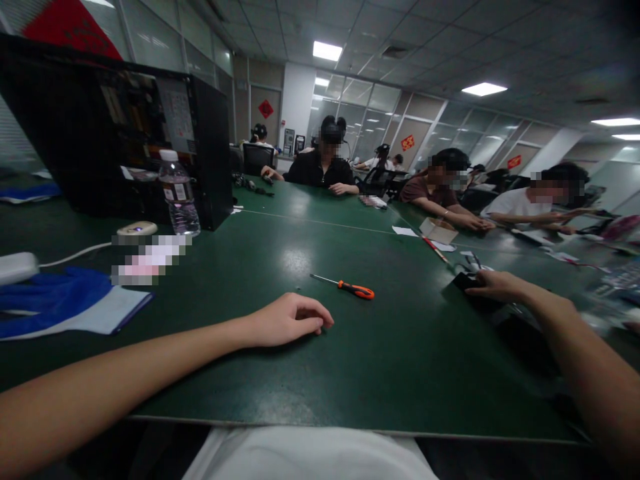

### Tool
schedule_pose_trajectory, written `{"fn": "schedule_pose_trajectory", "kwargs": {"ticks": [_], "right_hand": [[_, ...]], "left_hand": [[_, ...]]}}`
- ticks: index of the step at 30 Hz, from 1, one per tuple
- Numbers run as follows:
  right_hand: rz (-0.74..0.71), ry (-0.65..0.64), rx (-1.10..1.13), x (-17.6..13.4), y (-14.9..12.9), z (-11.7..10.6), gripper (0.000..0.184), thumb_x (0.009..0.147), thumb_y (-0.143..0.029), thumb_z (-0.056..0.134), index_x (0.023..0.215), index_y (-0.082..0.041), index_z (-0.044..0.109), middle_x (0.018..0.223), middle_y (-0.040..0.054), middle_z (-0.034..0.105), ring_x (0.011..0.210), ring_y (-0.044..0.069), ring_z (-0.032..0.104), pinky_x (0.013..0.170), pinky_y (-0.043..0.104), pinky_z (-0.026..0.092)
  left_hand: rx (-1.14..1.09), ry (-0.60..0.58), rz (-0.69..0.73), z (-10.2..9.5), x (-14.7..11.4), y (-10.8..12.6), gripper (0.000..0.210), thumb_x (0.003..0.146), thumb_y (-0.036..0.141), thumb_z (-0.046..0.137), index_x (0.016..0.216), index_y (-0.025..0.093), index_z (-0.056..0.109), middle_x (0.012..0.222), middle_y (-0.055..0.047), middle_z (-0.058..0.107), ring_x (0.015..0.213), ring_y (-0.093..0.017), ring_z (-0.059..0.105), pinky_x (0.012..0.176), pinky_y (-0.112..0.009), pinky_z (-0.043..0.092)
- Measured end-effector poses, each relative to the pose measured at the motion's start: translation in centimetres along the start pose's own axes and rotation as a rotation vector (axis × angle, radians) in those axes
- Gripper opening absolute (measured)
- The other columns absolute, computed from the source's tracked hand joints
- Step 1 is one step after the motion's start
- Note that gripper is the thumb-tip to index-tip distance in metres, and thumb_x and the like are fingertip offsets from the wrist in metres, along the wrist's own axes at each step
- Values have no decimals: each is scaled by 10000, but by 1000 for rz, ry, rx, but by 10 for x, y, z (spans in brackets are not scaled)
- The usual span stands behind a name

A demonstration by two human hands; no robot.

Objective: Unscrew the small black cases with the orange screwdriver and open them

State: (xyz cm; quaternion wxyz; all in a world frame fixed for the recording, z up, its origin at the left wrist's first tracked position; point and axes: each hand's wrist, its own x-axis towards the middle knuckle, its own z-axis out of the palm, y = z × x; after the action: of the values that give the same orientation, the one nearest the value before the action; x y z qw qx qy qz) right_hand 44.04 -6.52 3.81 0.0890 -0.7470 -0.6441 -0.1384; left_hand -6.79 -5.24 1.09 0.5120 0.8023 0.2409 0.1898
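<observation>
The scene is dim; ceiling lights (327, 51) glow overhead, leaving soft glare on the green table (295, 250), while the right side blurs and edges stretch.

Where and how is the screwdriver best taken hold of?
Take the screwdriver by its thick orange-and-black handle, probably from above and the right. It lies flat on the green table, handle end to the right and a little nearer the wearer, with the thin shaft pointing left.
</observation>
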Motion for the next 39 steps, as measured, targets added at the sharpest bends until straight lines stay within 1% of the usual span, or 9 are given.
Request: {"fn": "schedule_pose_trajectory", "kwargs": {"ticks": [6, 11, 15, 18, 21, 25, 30, 34, 39], "right_hand": [[-108, -343, 36, 3, -38, -53, 134, 859, -246, 644, 752, -228, 565, 703, 74, 651, 619, 195, 572, 605, 327, 384], [-409, -411, 33, -29, -141, -91, 219, 931, -440, 594, 937, -226, 544, 850, 57, 650, 724, 209, 584, 644, 322, 374], [-683, -428, 174, -56, -229, -83, 159, 930, -359, 625, 964, -222, 549, 928, 42, 674, 737, 183, 588, 633, 294, 369], [-820, -368, 325, -60, -262, -62, 144, 952, -351, 615, 993, -217, 584, 983, 58, 683, 803, 191, 625, 681, 297, 440], [-848, -293, 461, -48, -260, -42, 235, 1002, -441, 538, 1038, -221, 613, 1011, 72, 698, 891, 214, 659, 789, 332, 509], [-610, -111, 378, -22, -223, -13, 410, 1008, -503, 487, 1245, -194, 615, 1263, 161, 657, 1139, 307, 640, 963, 446, 510], [-542, -252, 267, 0, -192, 21, 429, 1003, -445, 487, 1277, -157, 647, 1140, 169, 670, 1001, 285, 672, 891, 412, 530], [-579, -218, 411, 4, -198, 20, 376, 969, -457, 553, 1101, -144, 712, 1010, 129, 683, 878, 238, 654, 797, 369, 527], [-409, -32, 891, -4, -215, -4, 315, 893, -469, 680, 1041, -195, 726, 1041, 79, 740, 913, 227, 693, 767, 354, 573]], "left_hand": [[-121, -11, 9, 2, 3, -9, 239, 937, 216, 593, 1140, 127, 683, 1039, -92, 743, 867, -159, 681, 834, -301, 534], [-133, 164, 109, 4, 1, -16, 478, 922, 304, 664, 1367, 182, 539, 1282, -145, 660, 1068, -222, 667, 895, -365, 530], [-33, 271, 200, 4, -2, -13, 648, 878, 324, 740, 1456, 245, 457, 1436, -135, 574, 1273, -274, 589, 999, -399, 490], [45, 245, 219, 3, -3, -9, 591, 861, 307, 757, 1399, 222, 529, 1395, -116, 612, 1257, -274, 598, 1023, -400, 486], [189, 233, 215, 2, -3, -5, 400, 876, 278, 735, 1255, 186, 645, 1261, -94, 687, 1168, -256, 636, 1029, -390, 480], [315, 251, 194, 2, 0, -6, 338, 909, 272, 691, 1233, 183, 660, 1218, -92, 707, 1096, -245, 660, 973, -375, 509], [436, 154, 321, 3, 4, -12, 401, 978, 285, 602, 1367, 188, 595, 1348, -121, 640, 1229, -250, 610, 1085, -404, 462], [544, 100, 299, 0, 1, -14, 446, 998, 324, 554, 1423, 189, 560, 1243, -121, 666, 1096, -241, 652, 988, -376, 507], [689, 84, 302, -4, -3, -13, 512, 951, 353, 563, 1435, 184, 565, 1090, -108, 658, 933, -228, 653, 864, -342, 528]]}}
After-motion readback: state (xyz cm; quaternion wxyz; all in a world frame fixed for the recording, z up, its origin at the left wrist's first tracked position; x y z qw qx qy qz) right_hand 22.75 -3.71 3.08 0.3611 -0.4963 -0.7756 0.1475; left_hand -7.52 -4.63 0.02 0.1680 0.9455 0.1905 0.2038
